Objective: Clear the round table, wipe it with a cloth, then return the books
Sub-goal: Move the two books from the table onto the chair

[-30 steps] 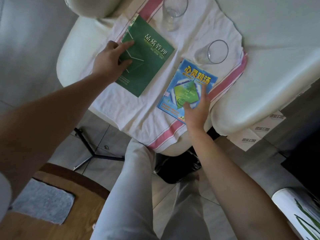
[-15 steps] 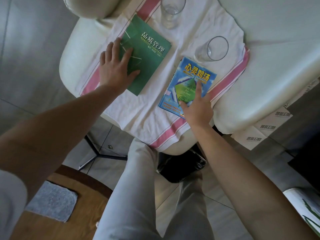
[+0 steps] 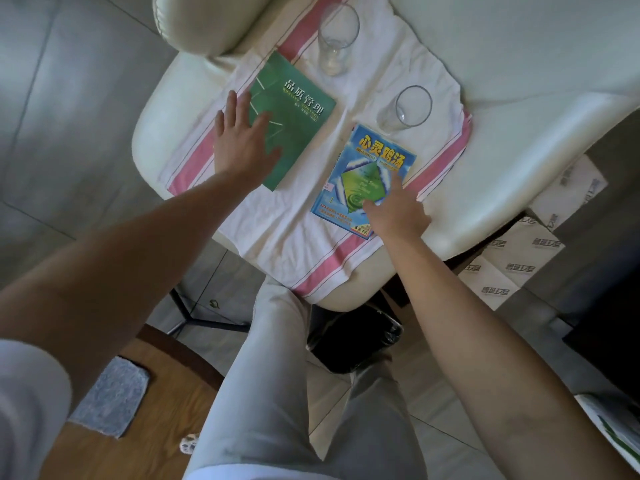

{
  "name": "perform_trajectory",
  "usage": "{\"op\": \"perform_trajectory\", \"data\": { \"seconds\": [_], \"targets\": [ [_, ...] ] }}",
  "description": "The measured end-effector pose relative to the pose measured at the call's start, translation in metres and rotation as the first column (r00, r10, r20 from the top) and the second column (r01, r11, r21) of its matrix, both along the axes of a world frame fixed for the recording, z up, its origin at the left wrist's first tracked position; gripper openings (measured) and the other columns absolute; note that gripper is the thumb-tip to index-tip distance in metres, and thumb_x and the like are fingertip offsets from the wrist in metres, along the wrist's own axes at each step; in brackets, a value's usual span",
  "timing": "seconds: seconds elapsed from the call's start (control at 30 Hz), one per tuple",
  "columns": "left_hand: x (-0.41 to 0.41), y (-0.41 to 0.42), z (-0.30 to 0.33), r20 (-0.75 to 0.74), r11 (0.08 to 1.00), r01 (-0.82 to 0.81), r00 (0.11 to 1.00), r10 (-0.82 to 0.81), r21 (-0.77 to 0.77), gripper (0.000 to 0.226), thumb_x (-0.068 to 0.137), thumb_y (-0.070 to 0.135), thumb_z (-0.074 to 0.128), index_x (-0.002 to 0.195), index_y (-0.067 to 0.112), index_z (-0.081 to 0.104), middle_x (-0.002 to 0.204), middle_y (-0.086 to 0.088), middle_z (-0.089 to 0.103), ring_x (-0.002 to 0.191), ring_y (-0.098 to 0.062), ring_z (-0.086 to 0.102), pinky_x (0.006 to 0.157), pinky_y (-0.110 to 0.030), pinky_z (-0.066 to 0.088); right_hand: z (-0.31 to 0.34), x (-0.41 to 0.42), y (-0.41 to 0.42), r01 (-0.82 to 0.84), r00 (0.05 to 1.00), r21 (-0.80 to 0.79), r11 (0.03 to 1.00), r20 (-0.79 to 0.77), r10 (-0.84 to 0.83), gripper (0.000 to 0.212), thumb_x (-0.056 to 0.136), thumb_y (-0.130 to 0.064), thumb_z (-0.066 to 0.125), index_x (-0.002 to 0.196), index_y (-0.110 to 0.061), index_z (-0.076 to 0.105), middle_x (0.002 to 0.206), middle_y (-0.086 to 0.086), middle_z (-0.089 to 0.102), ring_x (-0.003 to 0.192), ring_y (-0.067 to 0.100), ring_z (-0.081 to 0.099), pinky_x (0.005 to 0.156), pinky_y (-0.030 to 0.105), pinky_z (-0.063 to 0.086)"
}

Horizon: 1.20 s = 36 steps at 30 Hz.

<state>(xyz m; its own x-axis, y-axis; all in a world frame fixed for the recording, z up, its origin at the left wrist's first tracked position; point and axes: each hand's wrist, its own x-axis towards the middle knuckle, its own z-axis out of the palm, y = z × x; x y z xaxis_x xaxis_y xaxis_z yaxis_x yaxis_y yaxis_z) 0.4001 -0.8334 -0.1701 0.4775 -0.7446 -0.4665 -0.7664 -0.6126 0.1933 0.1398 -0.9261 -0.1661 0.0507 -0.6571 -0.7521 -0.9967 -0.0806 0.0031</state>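
the left hand point(image 3: 242, 147) lies flat with its fingers point(image 3: 231, 105) spread and straight on the near left part of the green book point(image 3: 294, 116), holding nothing; the right hand point(image 3: 398, 211) has its forefinger stretched out and pressing on the cover of the blue book point(image 3: 363, 174), the other fingers looking loosely bent, clamped on nothing. both books lie flat on a white towel with pink stripes point(image 3: 304, 244) spread over a cream cushioned seat point(image 3: 519, 188), the green one to the left, the blue one just below a clear glass point(image 3: 405, 109), with a second glass point(image 3: 336, 36) further up. both look like thin paperbacks, light and a little bendy, with glossy covers that may slide on the cloth; i would lift each by an edge, thumb under the near edge, and keep clear of the breakable glasses. both forearms reach forward and down from the body, bare, wrists fairly straight. the round wooden table point(image 3: 145, 427) sits low left with a grey cloth point(image 3: 110, 396) on it
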Motion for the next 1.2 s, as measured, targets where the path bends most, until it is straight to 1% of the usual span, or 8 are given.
{"op": "perform_trajectory", "data": {
  "seconds": [0.2, 0.3, 0.43, 0.53, 0.63, 0.9, 1.1, 1.2],
  "targets": [
    [-0.029, 0.011, 0.056, 0.051, 0.973, -0.040, 0.997, 0.053, -0.229, 0.056, 0.096, 0.040, 0.062, 0.147, 0.019, 0.053, 0.169, -0.015, 0.023, 0.158, -0.039, 0.010, 0.127, -0.054, 0.012, 0.066, -0.021, -0.003, -0.029, 0.978, -0.129, 0.991, 0.200, 0.055, 0.055, 0.094, -0.046, 0.060, 0.146, -0.031, 0.052, 0.144, 0.009, 0.049, 0.128, 0.035, 0.051, 0.102, 0.047, 0.043],
    [-0.052, 0.024, 0.092, 0.099, 0.926, -0.072, 0.988, 0.116, -0.370, 0.055, 0.094, 0.041, 0.060, 0.145, 0.020, 0.056, 0.167, -0.015, 0.029, 0.157, -0.040, 0.016, 0.126, -0.055, 0.019, 0.101, -0.042, -0.003, -0.058, 0.943, -0.222, 0.973, 0.307, 0.126, 0.050, 0.093, -0.044, 0.063, 0.141, -0.032, 0.058, 0.145, 0.007, 0.051, 0.128, 0.034, 0.052, 0.102, 0.048, 0.043],
    [-0.088, 0.041, 0.170, 0.135, 0.849, -0.061, 0.979, 0.154, -0.525, 0.050, 0.094, 0.042, 0.057, 0.139, 0.020, 0.062, 0.163, -0.015, 0.037, 0.156, -0.040, 0.021, 0.124, -0.052, 0.024, 0.182, -0.079, 0.013, -0.003, 0.849, -0.331, 0.944, 0.497, 0.177, 0.045, 0.093, -0.041, 0.068, 0.135, -0.028, 0.065, 0.144, 0.007, 0.053, 0.127, 0.036, 0.053, 0.101, 0.046, 0.045],
    [-0.112, 0.047, 0.226, 0.170, 0.786, -0.036, 0.969, 0.179, -0.618, 0.045, 0.096, 0.043, 0.058, 0.134, 0.020, 0.067, 0.160, -0.015, 0.042, 0.155, -0.040, 0.023, 0.124, -0.047, 0.022, 0.244, -0.111, 0.025, 0.071, 0.769, -0.401, 0.913, 0.605, 0.206, 0.044, 0.091, -0.043, 0.066, 0.132, -0.026, 0.068, 0.147, 0.007, 0.054, 0.129, 0.035, 0.054, 0.105, 0.046, 0.047],
    [-0.139, 0.052, 0.282, 0.199, 0.732, 0.010, 0.965, 0.172, -0.681, 0.043, 0.097, 0.042, 0.060, 0.135, 0.021, 0.066, 0.161, -0.014, 0.042, 0.156, -0.040, 0.022, 0.124, -0.045, 0.021, 0.300, -0.152, 0.035, 0.144, 0.702, -0.442, 0.886, 0.676, 0.223, 0.041, 0.093, -0.040, 0.065, 0.131, -0.026, 0.069, 0.150, 0.003, 0.052, 0.137, 0.027, 0.049, 0.109, 0.039, 0.043],
    [-0.243, 0.094, 0.426, 0.297, 0.691, 0.114, 0.943, 0.151, -0.714, 0.051, 0.097, 0.048, 0.054, 0.142, 0.023, 0.061, 0.164, -0.013, 0.036, 0.158, -0.038, 0.017, 0.125, -0.043, 0.015, 0.419, -0.246, 0.058, 0.185, 0.570, -0.547, 0.817, 0.737, 0.364, 0.039, 0.096, -0.036, 0.068, 0.133, -0.025, 0.068, 0.156, 0.002, 0.046, 0.142, 0.022, 0.041, 0.111, 0.034, 0.035],
    [-0.315, 0.142, 0.510, 0.335, 0.624, 0.122, 0.912, 0.237, -0.772, 0.054, 0.098, 0.051, 0.052, 0.144, 0.023, 0.059, 0.165, -0.012, 0.034, 0.158, -0.035, 0.016, 0.126, -0.047, 0.017, 0.499, -0.312, 0.081, 0.146, 0.482, -0.648, 0.748, 0.707, 0.518, 0.044, 0.096, -0.039, 0.067, 0.138, -0.024, 0.065, 0.159, 0.005, 0.043, 0.146, 0.027, 0.038, 0.116, 0.045, 0.037],
    [-0.338, 0.167, 0.545, 0.313, 0.602, 0.095, 0.911, 0.268, -0.792, 0.059, 0.096, 0.056, 0.048, 0.146, 0.024, 0.056, 0.166, -0.010, 0.033, 0.158, -0.034, 0.017, 0.126, -0.053, 0.020, 0.535, -0.332, 0.092, 0.157, 0.427, -0.685, 0.712, 0.697, 0.576, 0.046, 0.095, -0.042, 0.065, 0.136, -0.023, 0.066, 0.159, 0.005, 0.044, 0.145, 0.028, 0.040, 0.115, 0.046, 0.038]
  ]
}}
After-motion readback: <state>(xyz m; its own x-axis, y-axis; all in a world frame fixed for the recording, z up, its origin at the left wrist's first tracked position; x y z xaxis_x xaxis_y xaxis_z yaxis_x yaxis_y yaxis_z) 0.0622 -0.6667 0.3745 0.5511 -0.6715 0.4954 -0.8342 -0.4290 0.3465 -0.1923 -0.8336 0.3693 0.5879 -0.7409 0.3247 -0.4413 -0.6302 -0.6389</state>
